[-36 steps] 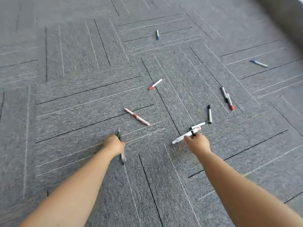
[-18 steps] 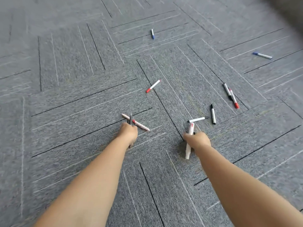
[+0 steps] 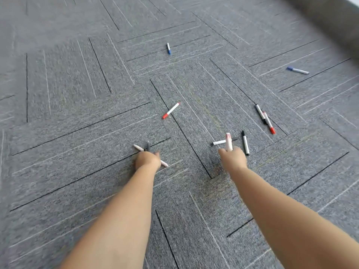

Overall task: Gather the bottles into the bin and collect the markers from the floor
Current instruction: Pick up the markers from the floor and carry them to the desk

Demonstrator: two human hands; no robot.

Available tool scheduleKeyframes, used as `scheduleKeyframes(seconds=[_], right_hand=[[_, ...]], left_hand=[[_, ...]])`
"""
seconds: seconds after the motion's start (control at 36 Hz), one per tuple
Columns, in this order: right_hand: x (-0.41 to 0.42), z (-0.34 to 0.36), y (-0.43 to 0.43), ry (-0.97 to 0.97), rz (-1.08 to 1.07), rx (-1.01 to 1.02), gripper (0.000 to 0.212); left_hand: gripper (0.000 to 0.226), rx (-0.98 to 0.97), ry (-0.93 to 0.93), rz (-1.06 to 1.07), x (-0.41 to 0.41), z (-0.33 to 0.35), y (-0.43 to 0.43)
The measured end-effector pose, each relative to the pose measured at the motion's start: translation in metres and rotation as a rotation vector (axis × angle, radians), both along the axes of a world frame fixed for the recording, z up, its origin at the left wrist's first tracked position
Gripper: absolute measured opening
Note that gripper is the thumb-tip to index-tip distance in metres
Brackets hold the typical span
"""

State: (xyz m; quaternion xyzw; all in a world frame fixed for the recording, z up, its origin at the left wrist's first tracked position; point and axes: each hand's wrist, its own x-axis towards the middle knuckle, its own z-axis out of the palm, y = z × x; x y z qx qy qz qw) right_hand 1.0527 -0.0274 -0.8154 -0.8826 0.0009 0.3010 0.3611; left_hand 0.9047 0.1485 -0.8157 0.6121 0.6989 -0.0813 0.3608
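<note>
My left hand grips a dark grey marker that sticks up from the fist, and it sits over a pale pink-white marker lying on the carpet. My right hand holds a white marker with a red end pointing upward. Just beyond it lie a white marker with black cap and another black-capped marker. Farther out lie a red-capped marker, a black and red pair, and two blue-capped markers. No bottles or bin are in view.
Grey carpet tiles with black and white stripe lines cover the whole floor. A dark grey raised edge runs along the upper right corner.
Both hands have moved forward over the carpet with their markers. The left hand now covers the middle of the pale marker; the right hand's marker has swung upright near the black-capped ones.
</note>
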Motion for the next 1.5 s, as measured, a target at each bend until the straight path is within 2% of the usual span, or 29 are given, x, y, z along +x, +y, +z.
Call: scheduleKeyframes(seconds=[0.14,0.31,0.5,0.58,0.75,0.89,1.0,1.11,1.33,1.5], right_hand=[[0.016,-0.001,0.020,-0.100,-0.007,-0.030,0.032],[0.035,-0.001,0.031,-0.084,0.044,-0.160,0.042],[0.044,0.004,0.027,-0.005,0.160,-0.215,0.031],[0.040,0.006,0.015,-0.029,0.135,-0.176,0.030],[0.065,0.010,-0.027,-0.217,0.015,-0.197,0.027],[0.078,0.002,-0.041,-0.143,0.133,-0.260,0.040],[0.079,-0.007,-0.042,-0.114,0.235,-0.274,0.029],[0.078,-0.002,-0.058,-0.098,0.251,-0.184,0.019],[0.103,0.036,-0.140,-0.084,0.199,-0.229,0.024],[0.145,0.105,-0.205,-0.185,0.139,-0.231,0.021]], left_hand=[[0.038,-0.062,-0.073,-0.072,0.000,-0.001,0.000],[0.036,-0.107,-0.110,-0.105,-0.004,0.001,-0.003],[0.033,-0.097,-0.155,-0.159,-0.011,-0.002,-0.006],[0.037,-0.099,-0.158,-0.168,-0.009,-0.001,-0.007],[0.045,-0.043,-0.152,-0.190,-0.001,-0.003,-0.018],[0.034,-0.004,-0.204,-0.299,0.016,0.006,-0.037],[0.025,-0.010,-0.246,-0.341,0.033,0.011,-0.056],[0.024,-0.025,-0.272,-0.363,0.051,0.018,-0.077],[0.033,-0.044,-0.334,-0.431,0.098,0.053,-0.128],[0.040,-0.070,-0.383,-0.561,0.148,0.111,-0.185]])
